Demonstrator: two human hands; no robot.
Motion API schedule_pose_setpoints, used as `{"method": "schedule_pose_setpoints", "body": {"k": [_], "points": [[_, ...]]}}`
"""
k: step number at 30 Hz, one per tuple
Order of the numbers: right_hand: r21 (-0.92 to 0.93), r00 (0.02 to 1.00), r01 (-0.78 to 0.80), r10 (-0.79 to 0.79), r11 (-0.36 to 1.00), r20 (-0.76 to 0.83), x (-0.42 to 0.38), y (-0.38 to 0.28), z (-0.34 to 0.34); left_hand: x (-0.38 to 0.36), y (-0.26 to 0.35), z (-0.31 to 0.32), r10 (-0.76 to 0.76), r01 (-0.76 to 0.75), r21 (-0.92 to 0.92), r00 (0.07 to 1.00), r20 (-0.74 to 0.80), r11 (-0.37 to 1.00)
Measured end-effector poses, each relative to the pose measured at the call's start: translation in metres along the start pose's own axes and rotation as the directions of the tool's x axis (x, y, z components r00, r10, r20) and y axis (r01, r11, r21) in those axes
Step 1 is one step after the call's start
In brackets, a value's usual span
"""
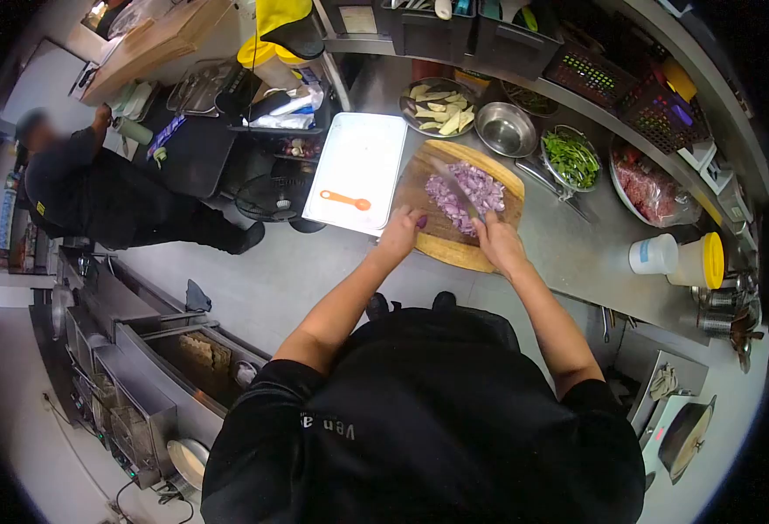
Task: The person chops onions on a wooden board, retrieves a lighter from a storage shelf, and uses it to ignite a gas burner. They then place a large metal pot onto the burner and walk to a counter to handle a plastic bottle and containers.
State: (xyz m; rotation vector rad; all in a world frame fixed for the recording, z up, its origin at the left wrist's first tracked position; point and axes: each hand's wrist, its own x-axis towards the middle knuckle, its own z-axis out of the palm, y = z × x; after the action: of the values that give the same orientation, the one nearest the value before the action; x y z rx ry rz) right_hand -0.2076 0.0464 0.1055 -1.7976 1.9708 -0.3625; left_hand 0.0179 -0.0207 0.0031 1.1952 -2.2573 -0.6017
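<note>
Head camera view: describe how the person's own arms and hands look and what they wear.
Both arms are bare from the short sleeves of a black T-shirt down to the hands. The left hand and right hand wear no gloves. No watch, ring or bracelet can be made out. The shirt carries small pale lettering on the chest, too distorted to read fully.

Purple chopped onion [465, 194] on tan wooden board [451, 250], white tray [358, 168] with orange spoon [346, 200], green beans [571, 158] in steel bowl [552, 138], pale yellow slices [441, 106], red meat [649, 189], white tub [654, 255], yellow lid [714, 260], grey counter [577, 253], black shirt [437, 428].
</note>
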Motion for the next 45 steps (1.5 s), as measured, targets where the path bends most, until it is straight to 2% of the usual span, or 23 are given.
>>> {"method": "schedule_pose_setpoints", "body": {"k": [3, 10, 13, 15, 18, 22, 24, 25, 26, 27, 28, 29, 30, 31, 32, 33, 36, 39, 41, 42, 43, 44, 45], "points": [[0.011, 0.999, -0.012, 0.013, 1.0, -0.05, 0.004, 0.0, 0.007, -0.004, 0.001, 0.007, -0.032, 0.027, -0.05, 0.996, -0.088, 0.998], [0.009, 0.996, -0.057, 0.057, 0.998, 0.064, 0.005, 0.013, 0.041, -0.009, 0.008, -0.007, -0.029, 0.027, -0.055, 0.999, -0.02, 0.998], [0.01, 0.993, -0.036, 0.035, 0.999, 0.112, 0.003, 0.012, 0.047, -0.007, 0.013, -0.003, -0.025, 0.024, -0.011, 0.998, -0.063, 1.0], [0.022, 0.991, 0.058, -0.061, 0.998, 0.116, -0.001, 0.006, 0.052, -0.008, 0.012, -0.002, -0.057, 0.055, 0.079, 0.998, 0.032, 0.995], [0.048, 0.985, 0.09, -0.096, 0.995, 0.141, 0.001, 0.01, 0.061, -0.007, 0.01, -0.001, -0.025, 0.025, 0.044, 1.0, -0.006, 0.999], [0.045, 0.976, 0.0, -0.009, 0.999, 0.219, 0.002, 0.016, 0.055, -0.009, -0.002, 0.013, -0.052, 0.053, 0.01, 0.998, -0.041, 0.999], [0.024, 0.978, 0.078, -0.081, 0.997, 0.192, -0.003, 0.022, 0.053, -0.01, -0.035, 0.048, 0.047, -0.071, -0.086, 0.966, -0.256, 0.994], [0.051, 0.981, 0.093, -0.1, 0.994, 0.165, -0.004, 0.031, 0.06, -0.009, -0.029, 0.043, 0.03, -0.076, -0.193, 0.973, -0.231, 0.978], [0.079, 0.982, 0.132, -0.141, 0.988, 0.128, -0.003, 0.039, 0.071, -0.005, -0.031, 0.041, -0.009, -0.008, -0.14, 0.993, -0.121, 0.99], [0.063, 0.98, 0.12, -0.129, 0.991, 0.152, -0.008, 0.03, 0.06, 0.002, -0.04, 0.049, 0.237, -0.22, 0.092, 0.936, -0.262, 0.971], [0.04, 0.983, 0.135, -0.139, 0.99, 0.123, -0.007, 0.036, 0.069, 0.008, -0.035, 0.046, 0.194, -0.193, 0.029, 0.95, -0.245, 0.981], [0.016, 0.972, 0.202, -0.202, 0.979, 0.121, -0.007, 0.043, 0.075, 0.005, -0.036, 0.041, 0.057, -0.062, -0.086, 0.997, -0.061, 0.994], [0.027, 0.977, 0.153, -0.155, 0.988, 0.15, -0.014, 0.031, 0.065, 0.003, -0.034, 0.042, 0.046, -0.043, 0.036, 0.997, -0.067, 0.998], [-0.003, 0.977, 0.174, -0.172, 0.985, 0.127, -0.015, 0.031, 0.069, 0.002, -0.016, 0.027, -0.053, 0.054, 0.083, 0.998, -0.016, 0.995], [-0.034, 0.979, 0.181, -0.176, 0.983, 0.107, -0.015, 0.033, 0.071, 0.005, -0.014, 0.023, -0.076, 0.064, 0.133, 0.994, 0.084, 0.989], [-0.036, 0.974, 0.21, -0.206, 0.977, 0.095, -0.015, 0.034, 0.071, 0.001, -0.013, 0.026, -0.018, 0.019, 0.184, 1.0, -0.005, 0.983], [-0.044, 0.979, 0.175, -0.168, 0.984, 0.116, -0.018, 0.028, 0.063, -0.001, 0.002, 0.01, -0.077, 0.071, 0.202, 0.997, 0.022, 0.977], [-0.049, 0.972, 0.202, -0.195, 0.978, 0.129, -0.016, 0.031, 0.064, 0.0, -0.016, 0.023, -0.049, 0.039, 0.172, 0.997, 0.051, 0.984], [-0.01, 0.971, 0.176, -0.172, 0.984, 0.166, -0.015, 0.028, 0.056, 0.002, -0.05, 0.06, 0.006, -0.001, 0.039, 0.993, -0.114, 0.999], [0.038, 0.962, 0.234, -0.237, 0.972, 0.134, -0.009, 0.039, 0.063, 0.004, -0.021, 0.018, 0.103, -0.107, -0.089, 0.993, -0.054, 0.99], [0.076, 0.957, 0.287, -0.289, 0.955, 0.025, -0.009, 0.041, 0.065, -0.001, -0.021, 0.029, 0.055, -0.055, -0.003, 0.99, -0.13, 0.998], [0.034, 0.971, 0.206, -0.209, 0.978, 0.115, -0.009, 0.039, 0.059, -0.003, -0.05, 0.054, 0.154, -0.154, 0.015, 0.978, -0.141, 0.988], [0.012, 0.979, 0.175, -0.175, 0.984, 0.104, -0.01, 0.037, 0.057, -0.003, -0.038, 0.048, -0.004, -0.011, -0.139, 0.994, -0.113, 0.99]]}}
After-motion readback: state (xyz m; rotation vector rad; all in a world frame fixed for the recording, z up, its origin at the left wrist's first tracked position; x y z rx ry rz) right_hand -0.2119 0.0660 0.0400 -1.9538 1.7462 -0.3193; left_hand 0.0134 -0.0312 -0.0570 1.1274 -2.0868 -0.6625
